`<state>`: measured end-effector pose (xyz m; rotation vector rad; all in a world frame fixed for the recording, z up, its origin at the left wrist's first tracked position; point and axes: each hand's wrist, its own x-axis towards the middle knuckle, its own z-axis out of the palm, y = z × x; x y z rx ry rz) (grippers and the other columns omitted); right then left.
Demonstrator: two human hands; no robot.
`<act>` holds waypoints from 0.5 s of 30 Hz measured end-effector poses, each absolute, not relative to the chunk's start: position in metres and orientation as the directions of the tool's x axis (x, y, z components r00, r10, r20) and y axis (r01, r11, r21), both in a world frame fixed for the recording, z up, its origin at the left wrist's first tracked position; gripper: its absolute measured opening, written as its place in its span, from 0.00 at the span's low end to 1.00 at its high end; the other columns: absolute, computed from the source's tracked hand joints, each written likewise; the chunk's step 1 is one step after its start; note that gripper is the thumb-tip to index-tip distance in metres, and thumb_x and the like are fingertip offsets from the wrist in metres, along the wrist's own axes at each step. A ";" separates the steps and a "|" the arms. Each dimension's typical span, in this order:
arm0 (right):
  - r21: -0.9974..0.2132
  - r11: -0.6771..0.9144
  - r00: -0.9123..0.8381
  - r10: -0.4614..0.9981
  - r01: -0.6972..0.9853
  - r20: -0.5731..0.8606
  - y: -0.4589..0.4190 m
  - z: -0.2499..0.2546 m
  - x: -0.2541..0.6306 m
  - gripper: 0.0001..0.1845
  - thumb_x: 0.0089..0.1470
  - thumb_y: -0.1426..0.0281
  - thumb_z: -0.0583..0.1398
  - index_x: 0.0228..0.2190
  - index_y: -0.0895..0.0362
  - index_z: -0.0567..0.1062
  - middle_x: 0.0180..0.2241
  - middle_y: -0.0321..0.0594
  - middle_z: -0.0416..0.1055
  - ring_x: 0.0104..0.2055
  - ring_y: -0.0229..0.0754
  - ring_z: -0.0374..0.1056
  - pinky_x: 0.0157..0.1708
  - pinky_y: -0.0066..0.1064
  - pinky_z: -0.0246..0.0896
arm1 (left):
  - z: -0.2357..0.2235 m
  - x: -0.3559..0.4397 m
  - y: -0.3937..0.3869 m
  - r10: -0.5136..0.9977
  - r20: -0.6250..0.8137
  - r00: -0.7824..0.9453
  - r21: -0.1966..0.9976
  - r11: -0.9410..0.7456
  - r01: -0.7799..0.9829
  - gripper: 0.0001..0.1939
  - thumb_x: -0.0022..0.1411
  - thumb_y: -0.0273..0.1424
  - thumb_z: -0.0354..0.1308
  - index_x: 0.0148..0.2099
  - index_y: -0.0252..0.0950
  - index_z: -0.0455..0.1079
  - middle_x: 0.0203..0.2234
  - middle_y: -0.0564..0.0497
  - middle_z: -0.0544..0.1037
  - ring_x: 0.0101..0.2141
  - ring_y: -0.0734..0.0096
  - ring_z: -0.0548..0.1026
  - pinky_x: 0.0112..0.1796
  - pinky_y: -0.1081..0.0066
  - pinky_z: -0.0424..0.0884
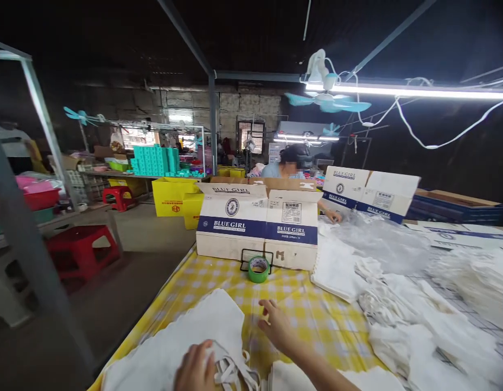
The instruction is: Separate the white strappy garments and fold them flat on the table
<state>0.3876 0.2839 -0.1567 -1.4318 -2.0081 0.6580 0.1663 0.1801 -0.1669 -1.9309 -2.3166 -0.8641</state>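
Observation:
My left hand [195, 366] lies on a white fabric piece [206, 320] at the lower left of the table, its fingers reaching over the cloth. Beside those fingers is a tangle of thin white straps [230, 372]. My right hand [278, 326] hovers over the yellow checked tablecloth [316, 304], fingers apart and slightly bent, with nothing in them. Below the right forearm, more white fabric [290, 376] shows at the bottom edge. Farther ahead, a roll of green tape [258, 270] stands against a black wire holder [245, 259].
An open Blue Girl carton [235, 231] stands behind the tape. White fabric heaps [422, 320] and clear plastic [381, 244] cover the right side. Across the table sits a person [275, 170], one hand [333, 215] near the fabric. Red stools [86, 247] stand left; a fan [326, 98] hangs overhead.

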 end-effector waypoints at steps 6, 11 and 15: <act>-0.515 0.076 0.095 0.949 0.854 0.299 0.202 -0.175 0.563 0.20 0.49 0.70 0.54 0.46 0.56 0.71 0.45 0.49 0.68 0.48 0.50 0.64 0.47 0.37 0.57 | -0.168 0.295 0.185 0.999 -0.009 0.042 0.452 -0.033 0.891 0.20 0.61 0.40 0.41 0.45 0.37 0.70 0.44 0.41 0.73 0.46 0.58 0.72 0.43 0.64 0.66; -0.382 -0.294 0.386 0.903 0.876 0.190 0.137 -0.192 0.658 0.18 0.53 0.64 0.52 0.42 0.58 0.73 0.40 0.50 0.69 0.42 0.53 0.65 0.39 0.39 0.59 | -0.162 0.320 0.183 0.989 -0.145 0.031 0.343 0.021 0.939 0.19 0.61 0.36 0.45 0.47 0.32 0.68 0.43 0.40 0.73 0.42 0.58 0.73 0.41 0.64 0.65; -0.511 -0.298 0.374 0.926 0.806 0.049 0.115 -0.187 0.661 0.16 0.56 0.62 0.50 0.35 0.55 0.73 0.36 0.44 0.68 0.39 0.46 0.65 0.37 0.33 0.58 | -0.161 0.326 0.182 1.000 0.009 0.028 0.288 -0.029 0.957 0.18 0.62 0.32 0.43 0.50 0.33 0.67 0.44 0.41 0.71 0.42 0.62 0.72 0.39 0.67 0.65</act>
